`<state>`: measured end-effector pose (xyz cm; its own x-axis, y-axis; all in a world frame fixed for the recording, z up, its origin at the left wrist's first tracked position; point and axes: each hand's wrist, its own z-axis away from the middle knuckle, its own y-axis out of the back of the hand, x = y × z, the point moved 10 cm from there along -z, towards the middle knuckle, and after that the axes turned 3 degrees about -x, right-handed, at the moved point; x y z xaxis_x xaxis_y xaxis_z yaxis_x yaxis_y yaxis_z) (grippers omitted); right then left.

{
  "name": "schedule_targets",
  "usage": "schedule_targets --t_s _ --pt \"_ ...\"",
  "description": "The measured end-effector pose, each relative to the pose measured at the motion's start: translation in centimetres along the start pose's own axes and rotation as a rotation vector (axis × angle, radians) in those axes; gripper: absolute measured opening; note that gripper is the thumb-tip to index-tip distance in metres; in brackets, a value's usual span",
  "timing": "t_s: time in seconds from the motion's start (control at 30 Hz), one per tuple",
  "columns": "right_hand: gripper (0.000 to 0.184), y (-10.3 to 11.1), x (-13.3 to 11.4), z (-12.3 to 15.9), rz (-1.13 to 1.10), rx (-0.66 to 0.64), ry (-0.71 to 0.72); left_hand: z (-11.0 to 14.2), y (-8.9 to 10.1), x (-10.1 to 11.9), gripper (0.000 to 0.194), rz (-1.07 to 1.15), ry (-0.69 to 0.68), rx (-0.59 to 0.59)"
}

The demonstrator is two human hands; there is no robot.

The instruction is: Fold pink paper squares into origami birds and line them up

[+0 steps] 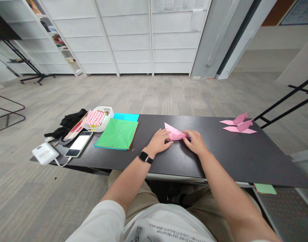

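A sheet of pink origami paper (pixel 174 132), folded to a pointed shape, lies on the dark table in front of me. My left hand (pixel 159 141) is closed on its left side, thumb and fingers at the paper's edge. At the right corner my right hand (pixel 194 140) pinches the paper between thumb and fingers. The fingertips partly cover the folds. Farther right on the table rest two folded pink paper birds (pixel 240 125), close beside each other.
Left of my hands lies a stack of green and blue paper (pixel 117 134). Beyond it are a white basket (pixel 108 117), a phone (pixel 79 144) cabled to a white power bank (pixel 45 153), a pencil case (pixel 72 132) and black cloth (pixel 73 118). Green paper (pixel 265 189) sits below the table's right front edge.
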<state>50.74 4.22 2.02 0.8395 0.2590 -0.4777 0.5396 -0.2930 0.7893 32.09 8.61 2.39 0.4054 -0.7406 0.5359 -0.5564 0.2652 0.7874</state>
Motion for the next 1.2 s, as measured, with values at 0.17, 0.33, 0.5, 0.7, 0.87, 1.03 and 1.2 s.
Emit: schedule_targets --t_s 0.17,0.33,0.5,0.7,0.87,1.03,1.2 --pt "0.033 0.1 0.3 0.0 0.009 0.024 -0.011 0.1 -0.1 0.8 0.010 -0.026 0.018 -0.030" --pt "0.026 -0.4 0.5 -0.1 0.036 0.002 -0.019 0.1 0.2 1.3 0.013 -0.069 0.022 -0.015" --pt "0.022 -0.5 0.5 -0.3 0.071 0.000 -0.039 0.1 0.1 1.7 0.019 -0.096 0.021 -0.028" --pt "0.018 -0.7 0.1 -0.8 0.116 0.013 -0.021 -0.1 -0.5 2.1 0.030 -0.077 -0.031 -0.064" --pt "0.025 -0.9 -0.2 -1.3 0.148 0.005 0.000 -0.2 -0.9 2.2 0.030 -0.066 -0.050 -0.074" --pt "0.018 0.4 -1.2 -1.0 0.180 0.086 -0.001 -0.1 -0.9 1.2 0.024 -0.132 0.038 -0.032" --pt "0.014 -1.4 -3.9 -0.6 0.188 -0.078 0.135 0.0 -1.0 0.6 0.025 -0.162 0.079 -0.011"
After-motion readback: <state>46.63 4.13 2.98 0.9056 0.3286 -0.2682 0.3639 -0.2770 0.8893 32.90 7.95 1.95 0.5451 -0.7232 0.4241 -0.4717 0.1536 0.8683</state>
